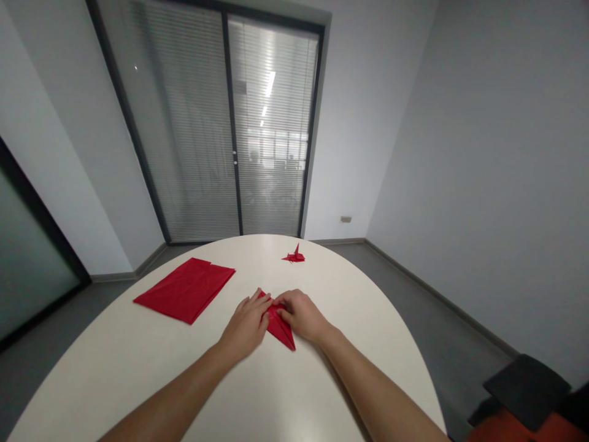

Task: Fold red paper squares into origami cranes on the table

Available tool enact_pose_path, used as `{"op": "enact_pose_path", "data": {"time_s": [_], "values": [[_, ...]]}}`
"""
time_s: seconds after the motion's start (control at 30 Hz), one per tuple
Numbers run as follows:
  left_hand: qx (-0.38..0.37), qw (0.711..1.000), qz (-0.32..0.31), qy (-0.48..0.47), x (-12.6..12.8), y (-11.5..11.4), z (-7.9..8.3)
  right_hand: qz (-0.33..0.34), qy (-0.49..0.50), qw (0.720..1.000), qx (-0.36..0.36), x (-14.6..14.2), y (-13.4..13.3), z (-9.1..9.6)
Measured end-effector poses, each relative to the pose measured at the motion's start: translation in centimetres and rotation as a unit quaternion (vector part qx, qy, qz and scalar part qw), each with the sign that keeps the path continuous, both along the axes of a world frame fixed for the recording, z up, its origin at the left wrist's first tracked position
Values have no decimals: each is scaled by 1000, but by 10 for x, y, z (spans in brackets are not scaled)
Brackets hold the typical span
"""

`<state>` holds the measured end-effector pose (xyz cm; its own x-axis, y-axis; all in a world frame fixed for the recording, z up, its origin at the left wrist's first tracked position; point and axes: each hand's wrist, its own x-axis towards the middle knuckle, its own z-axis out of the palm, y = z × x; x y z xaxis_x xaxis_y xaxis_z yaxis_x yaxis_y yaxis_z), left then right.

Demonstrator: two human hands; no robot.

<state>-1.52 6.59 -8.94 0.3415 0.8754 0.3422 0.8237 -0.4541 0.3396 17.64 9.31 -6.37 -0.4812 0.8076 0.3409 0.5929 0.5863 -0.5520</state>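
Note:
A folded piece of red paper lies on the table between my hands, with one narrow point towards me. My left hand rests on its left side, fingers stretched out and pressing it down. At the right upper edge my right hand pinches the paper between thumb and curled fingers. Part of the paper is hidden under the fingers. Farther back stands a small red origami crane. To the left lies a larger flat red sheet or stack of paper, turned cornerwise.
All of it is on a round white table, whose curved edge runs across the view. A black and orange chair is at the lower right. Beyond the table is a glass partition with blinds.

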Motion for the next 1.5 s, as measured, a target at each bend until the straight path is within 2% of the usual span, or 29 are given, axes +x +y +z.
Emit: {"op": "enact_pose_path", "data": {"time_s": [0.2,0.37,0.47,0.67,0.83,1.0,1.1,1.2,1.27,1.37,1.5], "values": [[-8,994,70,84,4,-7,8,11,-70,996,45,1,-2,9],[15,985,117,124,5,-9,10,32,-117,991,64,-2,-11,13],[25,983,130,131,4,-9,9,48,-154,986,36,-4,-18,13],[33,977,149,147,6,-9,7,45,-222,971,-77,-3,-23,11],[26,967,197,160,6,-7,2,42,-233,966,-103,-2,-22,13],[10,966,222,132,1,0,-3,41,-237,965,-108,-1,-22,14],[37,978,178,101,-2,4,-3,45,-237,965,-108,0,-21,14],[55,993,65,77,-3,5,-3,51,-236,965,-104,2,-19,14],[30,997,14,73,-3,5,-3,56,-235,965,-103,3,-18,15],[-6,997,8,81,-3,3,-3,58,-240,963,-109,5,-17,17],[-5,995,18,97,-3,0,1,43,-253,959,-120,11,-14,20]]}}
